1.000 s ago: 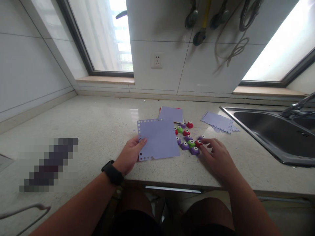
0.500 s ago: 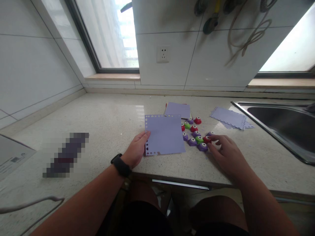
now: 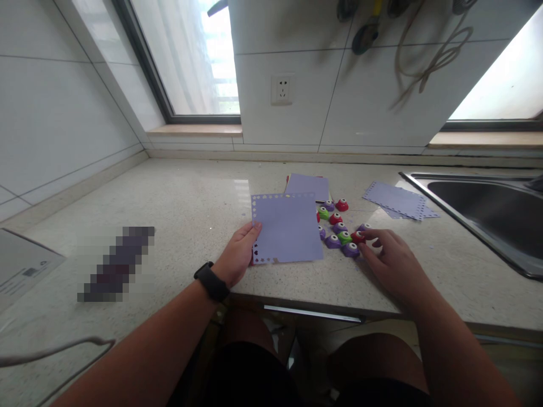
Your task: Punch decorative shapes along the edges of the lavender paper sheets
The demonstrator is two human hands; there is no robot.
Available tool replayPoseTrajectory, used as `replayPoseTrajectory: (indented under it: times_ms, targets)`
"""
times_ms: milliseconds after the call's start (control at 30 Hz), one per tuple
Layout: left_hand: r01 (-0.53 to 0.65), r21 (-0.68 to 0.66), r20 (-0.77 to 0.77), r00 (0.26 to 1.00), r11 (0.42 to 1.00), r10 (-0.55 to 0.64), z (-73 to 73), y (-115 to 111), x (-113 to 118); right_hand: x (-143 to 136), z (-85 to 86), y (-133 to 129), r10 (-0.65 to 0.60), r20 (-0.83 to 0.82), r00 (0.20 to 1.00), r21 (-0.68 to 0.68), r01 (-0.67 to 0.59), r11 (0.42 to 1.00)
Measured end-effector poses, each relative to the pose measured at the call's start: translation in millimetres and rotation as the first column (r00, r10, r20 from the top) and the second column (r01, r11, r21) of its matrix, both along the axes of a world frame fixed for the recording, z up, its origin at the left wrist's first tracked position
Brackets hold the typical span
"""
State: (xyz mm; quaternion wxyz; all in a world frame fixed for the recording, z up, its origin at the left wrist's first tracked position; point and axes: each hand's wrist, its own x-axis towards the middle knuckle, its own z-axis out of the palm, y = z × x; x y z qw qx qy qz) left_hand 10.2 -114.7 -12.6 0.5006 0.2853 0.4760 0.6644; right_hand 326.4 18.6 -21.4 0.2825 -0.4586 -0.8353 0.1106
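My left hand (image 3: pixel 238 252) grips the left edge of a lilac paper sheet (image 3: pixel 287 229), thumb on top. Punched shapes run along the sheet's top, left side and part of its bottom. My right hand (image 3: pixel 388 257) pinches a red craft punch (image 3: pixel 357 237) at the right of a cluster of small punches. Beside it stand a purple punch (image 3: pixel 350 249) and a green punch (image 3: pixel 344 237). Several other red, purple and green ones spread toward the back, some partly behind the sheet's right edge.
A stack of lilac paper (image 3: pixel 309 185) lies behind the held sheet. Punched sheets (image 3: pixel 396 200) overlap near the steel sink (image 3: pixel 479 226) at the right. At the left are a white box (image 3: pixel 25 268), a blurred dark item (image 3: pixel 119 264) and a cable (image 3: pixel 55 353).
The whole view has shifted slightly. Both hands keep nearly the same places, the left on the sheet and the right at the red punch.
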Motion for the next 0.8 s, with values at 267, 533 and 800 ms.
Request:
replayPoseTrajectory:
  times_ms: [267,533,800]
  targets:
    - [-0.005,0.022,0.008,1.000,1.000,0.005,-3.8,1.1,-2.5,-0.1,-0.5,0.0,-0.003,0.002,1.000,-0.002,0.003,1.000]
    - [-0.058,-0.045,-0.118,0.992,0.997,0.052,-0.8,-0.9,-2.4,0.3,-2.4,1.1,0.003,-0.008,1.000,0.024,-0.003,1.000]
    - [0.011,0.028,-0.087,0.996,1.000,-0.009,5.1,-0.9,-4.8,-2.6,2.8,-3.0,0.029,-0.020,0.999,0.036,-0.028,0.999]
